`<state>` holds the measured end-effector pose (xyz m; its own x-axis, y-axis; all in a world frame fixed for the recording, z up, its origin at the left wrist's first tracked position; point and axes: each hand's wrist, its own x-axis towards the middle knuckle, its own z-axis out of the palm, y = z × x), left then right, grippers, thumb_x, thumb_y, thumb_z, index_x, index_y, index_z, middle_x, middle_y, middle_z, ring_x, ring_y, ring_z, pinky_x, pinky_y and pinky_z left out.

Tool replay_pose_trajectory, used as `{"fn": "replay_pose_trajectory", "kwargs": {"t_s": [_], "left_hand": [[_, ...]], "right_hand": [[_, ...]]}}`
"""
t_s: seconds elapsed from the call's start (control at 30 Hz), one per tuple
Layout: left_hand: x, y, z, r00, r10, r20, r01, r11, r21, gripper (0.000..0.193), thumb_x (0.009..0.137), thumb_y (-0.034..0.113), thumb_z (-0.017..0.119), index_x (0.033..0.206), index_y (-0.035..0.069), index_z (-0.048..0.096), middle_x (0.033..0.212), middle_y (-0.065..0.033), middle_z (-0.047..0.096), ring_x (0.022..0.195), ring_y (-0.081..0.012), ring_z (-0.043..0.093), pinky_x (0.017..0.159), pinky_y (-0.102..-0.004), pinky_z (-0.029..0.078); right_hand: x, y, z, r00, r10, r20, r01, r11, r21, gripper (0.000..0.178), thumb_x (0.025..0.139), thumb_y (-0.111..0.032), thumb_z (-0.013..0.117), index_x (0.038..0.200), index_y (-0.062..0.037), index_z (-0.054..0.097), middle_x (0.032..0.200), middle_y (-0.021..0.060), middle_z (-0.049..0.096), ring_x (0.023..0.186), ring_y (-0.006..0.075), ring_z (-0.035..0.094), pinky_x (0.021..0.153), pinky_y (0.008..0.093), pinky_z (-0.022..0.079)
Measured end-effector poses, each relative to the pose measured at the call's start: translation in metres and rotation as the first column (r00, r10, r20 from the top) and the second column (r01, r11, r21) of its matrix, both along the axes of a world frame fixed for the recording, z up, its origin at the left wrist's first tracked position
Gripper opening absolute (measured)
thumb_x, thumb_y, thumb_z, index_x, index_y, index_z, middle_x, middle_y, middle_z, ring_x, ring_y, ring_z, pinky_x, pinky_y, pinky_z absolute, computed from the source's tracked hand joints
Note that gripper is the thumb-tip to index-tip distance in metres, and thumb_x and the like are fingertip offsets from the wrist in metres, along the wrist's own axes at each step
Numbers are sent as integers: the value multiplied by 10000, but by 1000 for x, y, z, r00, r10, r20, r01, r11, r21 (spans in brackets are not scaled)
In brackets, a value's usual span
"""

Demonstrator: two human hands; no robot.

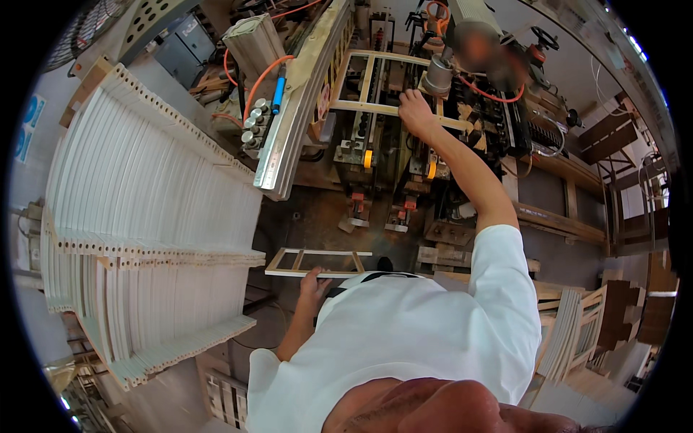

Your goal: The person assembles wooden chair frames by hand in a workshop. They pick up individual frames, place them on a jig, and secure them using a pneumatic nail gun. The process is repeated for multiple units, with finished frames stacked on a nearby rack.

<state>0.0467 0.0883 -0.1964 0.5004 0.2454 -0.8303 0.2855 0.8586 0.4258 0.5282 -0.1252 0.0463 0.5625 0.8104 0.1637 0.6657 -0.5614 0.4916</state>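
Low by my waist, my left hand [311, 284] grips the near rail of a small white-edged wooden frame [287, 273] with bare wood crossbars. My right arm reaches far forward over a machine. There my right hand [416, 114] is closed over the near rail of a second pale wooden frame [368, 107], which lies flat on the machine bed. Beside that hand, a grey metal cylinder [437, 75] stands above the frame's right part. My right fingertips are partly hidden behind the rail.
Tall stacks of white frames [151, 151] stand on the left. A long metal beam [278, 162] with a blue valve [278, 95] and orange hoses juts toward me. Yellow-tipped clamps [368, 159] sit below the bed. More frame pieces [567, 332] lean at the lower right.
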Motion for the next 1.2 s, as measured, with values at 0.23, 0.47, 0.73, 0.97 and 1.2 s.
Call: {"fn": "replay_pose_trajectory", "kwargs": {"t_s": [0.23, 0.47, 0.73, 0.97, 1.2], "left_hand": [[2, -33, -5, 992, 122, -25, -122, 992, 19, 147, 893, 142, 570, 1006, 50, 546, 1002, -95, 569, 1044, -264, 573, 975, -502, 433], [5, -62, -2, 977, 201, -72, -198, 979, 40, 140, 903, 146, 526, 1008, 54, 547, 995, -108, 581, 986, -269, 596, 895, -458, 498], [20, -78, -9, 961, 275, -26, -274, 961, 31, 192, 855, 90, 578, 1015, 2, 517, 982, -144, 567, 977, -327, 583, 906, -528, 484], [25, -89, 9, 963, 266, -30, -260, 957, 131, 166, 841, 92, 601, 985, 15, 570, 929, -118, 604, 887, -270, 622, 832, -491, 528], [29, -96, 46, 971, 241, -1, -234, 943, 238, 168, 858, 93, 592, 1003, 9, 596, 928, -109, 622, 895, -249, 629, 817, -446, 531]], "right_hand": [[60, 20, -4, 988, -55, 145, 72, 991, -112, 198, 808, -191, 604, 929, -107, 735, 1063, 95, 595, 1114, 294, 451, 970, 407, 302], [89, 19, -8, 998, -70, -1, 69, 993, -93, 281, 789, -142, 596, 1055, -72, 656, 1087, 108, 570, 1145, 294, 431, 975, 406, 302], [83, 17, 1, 999, 7, 35, -9, 999, 51, 123, 738, -132, 633, 803, -68, 715, 958, 113, 597, 1035, 295, 467, 930, 406, 327], [80, 17, 6, 1000, -29, -11, 29, 999, 38, 148, 738, -152, 651, 851, -95, 728, 960, 102, 612, 1039, 292, 474, 938, 410, 324], [81, 20, 9, 998, -54, -17, 55, 998, 21, 156, 752, -148, 657, 882, -113, 737, 977, 102, 621, 1048, 297, 477, 956, 422, 319]]}}
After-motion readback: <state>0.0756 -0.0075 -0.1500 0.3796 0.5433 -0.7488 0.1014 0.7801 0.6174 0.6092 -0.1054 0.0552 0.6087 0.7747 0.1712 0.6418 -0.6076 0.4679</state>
